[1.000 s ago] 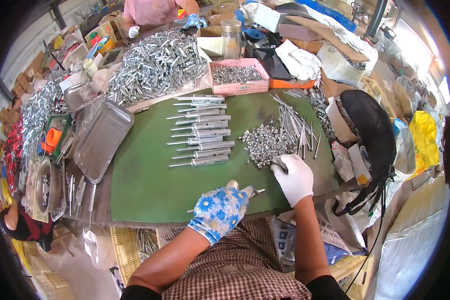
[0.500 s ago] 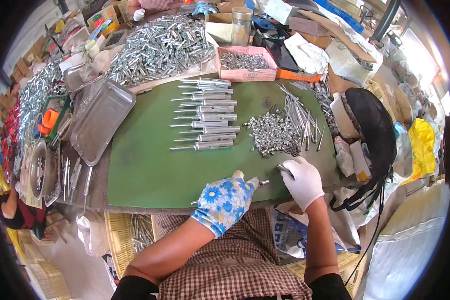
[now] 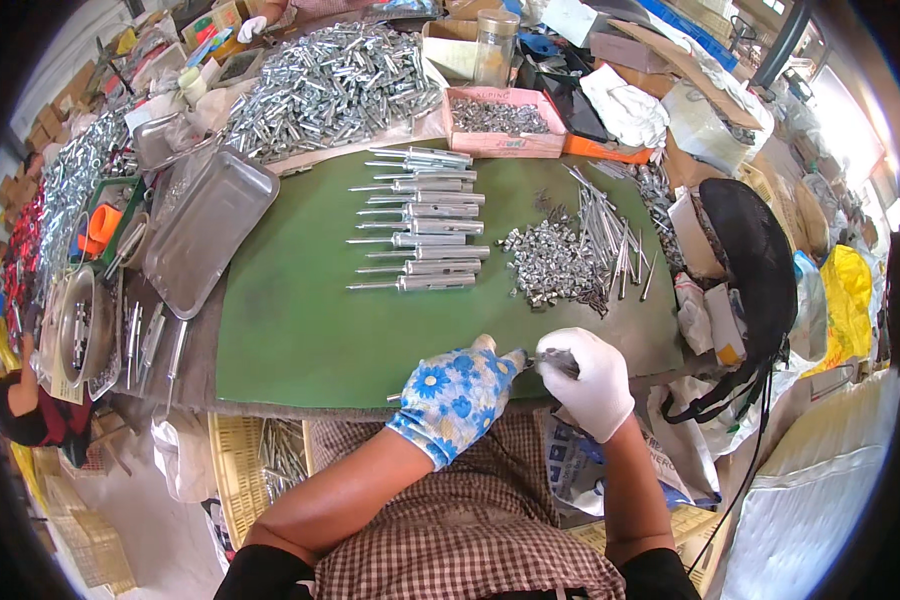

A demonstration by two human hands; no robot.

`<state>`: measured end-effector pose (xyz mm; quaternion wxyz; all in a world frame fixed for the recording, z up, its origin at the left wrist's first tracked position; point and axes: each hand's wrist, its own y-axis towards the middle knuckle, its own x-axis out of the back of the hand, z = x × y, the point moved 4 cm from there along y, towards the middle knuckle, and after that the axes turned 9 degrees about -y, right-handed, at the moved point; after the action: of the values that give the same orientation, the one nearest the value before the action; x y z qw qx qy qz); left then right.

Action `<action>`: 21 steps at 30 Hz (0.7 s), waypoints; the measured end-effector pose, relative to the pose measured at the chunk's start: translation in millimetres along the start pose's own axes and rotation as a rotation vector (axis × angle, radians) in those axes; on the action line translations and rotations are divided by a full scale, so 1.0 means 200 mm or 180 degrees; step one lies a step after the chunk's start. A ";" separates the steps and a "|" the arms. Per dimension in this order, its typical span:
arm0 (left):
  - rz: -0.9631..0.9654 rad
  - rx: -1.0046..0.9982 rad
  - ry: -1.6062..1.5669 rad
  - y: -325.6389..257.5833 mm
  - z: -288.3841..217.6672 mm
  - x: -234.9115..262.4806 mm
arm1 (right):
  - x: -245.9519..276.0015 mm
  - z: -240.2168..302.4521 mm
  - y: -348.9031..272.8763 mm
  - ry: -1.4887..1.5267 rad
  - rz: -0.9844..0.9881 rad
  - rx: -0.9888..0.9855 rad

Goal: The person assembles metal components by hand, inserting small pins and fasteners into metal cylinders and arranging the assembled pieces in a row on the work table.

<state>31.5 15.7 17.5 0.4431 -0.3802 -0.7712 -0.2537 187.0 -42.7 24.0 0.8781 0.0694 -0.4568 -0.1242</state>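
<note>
My left hand (image 3: 456, 398), in a white glove with blue flowers, is closed around a slim metal tube (image 3: 394, 398) at the front edge of the green mat (image 3: 300, 340). Most of the tube is hidden; one end pokes out to the left. My right hand (image 3: 592, 385), in a white glove, pinches a short dark metal tool (image 3: 560, 359) against the tube's right end, by my left fingertips. Fingers hide how the two meet. Beyond my hands, several metal shafts with thin pins (image 3: 440, 283) lie in a column. Right of them are a pile of small metal nuts (image 3: 550, 262) and long thin rods (image 3: 602, 225).
A large heap of metal tubes (image 3: 335, 90) and a pink box (image 3: 505, 142) of small parts stand at the back. An empty metal tray (image 3: 215, 225) lies left. A black bag (image 3: 745, 260) sits right. Far back, another person's gloved hand (image 3: 253, 28) shows.
My right hand has moved left and slightly down, bringing the dark tool from beside my left hand up to the tube's end. My left hand keeps its hold on the tube.
</note>
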 end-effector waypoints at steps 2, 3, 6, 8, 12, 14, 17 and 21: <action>-0.0008 -0.0001 0.0017 0.00 0.01 0.00 | -0.02 0.01 0.01 -0.0077 0.0011 0.0107; -0.0037 -0.0010 -0.0002 0.00 0.01 0.00 | -0.02 0.01 0.01 -0.0073 0.0012 0.0113; -0.0056 0.0036 0.0010 0.01 0.00 0.01 | -0.03 0.03 0.02 -0.0352 0.0057 0.0204; -0.0070 0.0070 0.0044 0.01 0.00 0.01 | -0.04 0.04 0.02 -0.0588 0.0071 0.0216; -0.0158 -0.0015 -0.0031 0.00 0.01 -0.01 | -0.06 0.02 0.01 -0.0435 0.0104 0.0101; -0.0137 0.0037 -0.0113 0.00 0.01 -0.01 | -0.07 0.02 0.01 -0.0410 0.0119 0.0047; -0.0017 -0.0032 -0.0026 -0.01 0.00 0.00 | -0.07 0.04 0.01 -0.0419 0.0147 -0.0046; 0.0188 -0.0108 0.0168 -0.02 0.02 -0.03 | -0.07 0.04 -0.04 -0.0610 0.0208 0.0004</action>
<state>28.3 13.9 10.5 0.4640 -0.4035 -0.7433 -0.2635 171.8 -45.7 15.9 0.8339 0.0429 -0.5408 -0.1012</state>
